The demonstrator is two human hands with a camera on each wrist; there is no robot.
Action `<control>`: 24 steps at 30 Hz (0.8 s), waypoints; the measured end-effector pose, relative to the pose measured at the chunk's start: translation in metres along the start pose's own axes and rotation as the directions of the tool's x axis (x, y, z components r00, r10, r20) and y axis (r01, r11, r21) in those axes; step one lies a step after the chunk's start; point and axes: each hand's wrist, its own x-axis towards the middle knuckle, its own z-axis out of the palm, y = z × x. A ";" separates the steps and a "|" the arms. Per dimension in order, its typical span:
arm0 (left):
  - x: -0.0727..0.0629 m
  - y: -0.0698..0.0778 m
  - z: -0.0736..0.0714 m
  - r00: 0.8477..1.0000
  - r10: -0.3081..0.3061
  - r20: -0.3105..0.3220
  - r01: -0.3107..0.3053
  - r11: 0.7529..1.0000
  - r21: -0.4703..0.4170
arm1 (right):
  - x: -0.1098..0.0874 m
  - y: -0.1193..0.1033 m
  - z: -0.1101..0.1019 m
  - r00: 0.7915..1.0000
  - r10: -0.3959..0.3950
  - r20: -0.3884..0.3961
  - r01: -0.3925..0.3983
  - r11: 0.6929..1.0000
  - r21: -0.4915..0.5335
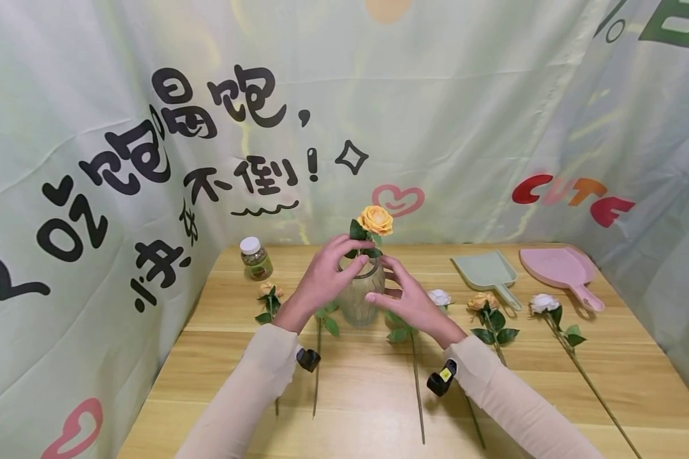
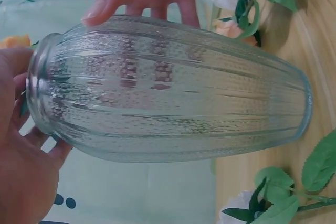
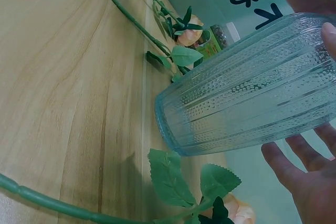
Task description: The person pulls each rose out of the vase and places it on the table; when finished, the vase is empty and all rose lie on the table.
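Note:
An orange-yellow rose [image 1: 376,220] stands above the mouth of a ribbed clear glass vase [image 1: 360,299]. My left hand [image 1: 330,268] is at the vase's rim, its thumb and fingers closing around the rose's stem and leaves just under the bloom; the grip itself is partly hidden. Round the right side of the vase curves my right hand [image 1: 410,298], thumb at the front and fingers behind. Through the glass in the left wrist view, those fingers show blurred behind the vase [image 2: 173,93]. In the right wrist view the vase's base [image 3: 168,124] is close over the wooden table [image 3: 68,93].
An orange rose [image 1: 271,291] lies on the left, a white-lidded jar [image 1: 256,260] behind it. Further right lie white roses [image 1: 439,298] and an orange rose [image 1: 482,301], stems toward me. A green dustpan [image 1: 485,271] and a pink dustpan [image 1: 559,268] rest at the back right.

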 end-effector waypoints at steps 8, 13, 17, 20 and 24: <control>0.002 0.007 -0.014 0.991 0.008 -0.134 -0.015 0.999 -0.052 | -0.001 -0.001 0.001 1.000 -0.004 -0.008 0.004 1.000 -0.002; 0.004 0.011 -0.023 0.972 0.045 -0.231 -0.074 0.990 -0.117 | 0.000 -0.001 0.002 1.000 -0.011 -0.014 0.011 1.000 -0.001; 0.006 0.013 -0.029 0.955 0.068 -0.289 -0.113 0.984 -0.141 | -0.001 -0.002 0.002 1.000 -0.010 -0.017 0.010 1.000 0.006; 0.007 0.016 -0.034 0.943 0.069 -0.326 -0.127 0.979 -0.161 | -0.001 -0.002 0.002 1.000 -0.007 -0.018 0.007 1.000 0.008; 0.010 0.020 -0.042 0.925 0.084 -0.370 -0.168 0.965 -0.200 | -0.001 -0.002 0.003 1.000 -0.007 -0.017 0.007 1.000 0.013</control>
